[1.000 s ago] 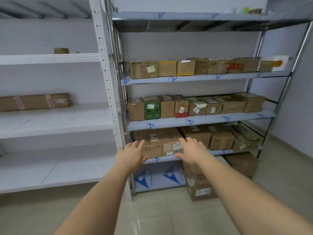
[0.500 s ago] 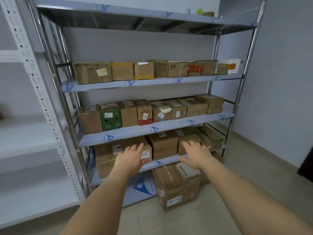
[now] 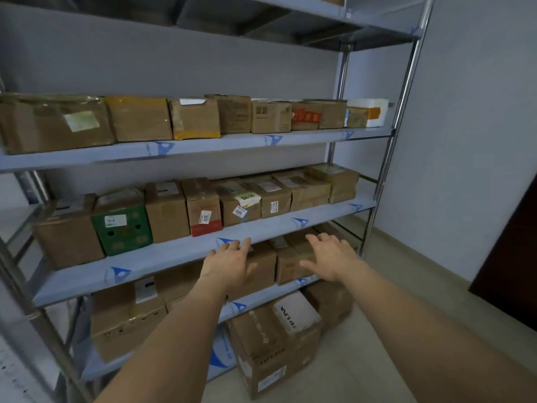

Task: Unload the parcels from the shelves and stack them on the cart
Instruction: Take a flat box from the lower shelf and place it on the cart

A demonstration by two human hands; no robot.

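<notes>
A steel shelf rack [image 3: 180,251] holds rows of brown cardboard parcels on three levels. The middle row includes a green box [image 3: 122,229] and a box with a red base [image 3: 203,209]. Both my arms stretch toward the lower level. My left hand [image 3: 229,264] is spread open in front of a lower-shelf parcel [image 3: 263,264]. My right hand [image 3: 329,257] is open too, fingers spread, in front of the neighbouring parcel [image 3: 286,267]. Neither hand holds anything. No cart is in view.
A large carton with a white TP-LINK label [image 3: 276,341] stands on the tiled floor under the rack, another carton [image 3: 331,303] behind it. The grey wall [image 3: 465,141] and a dark door [image 3: 511,269] are on the right. Upright steel posts [image 3: 386,158] frame the rack.
The view has moved closer to the rack and shifted right. Both hands have risen and reached further in, from the left lower parcels to the ones nearer the right end.
</notes>
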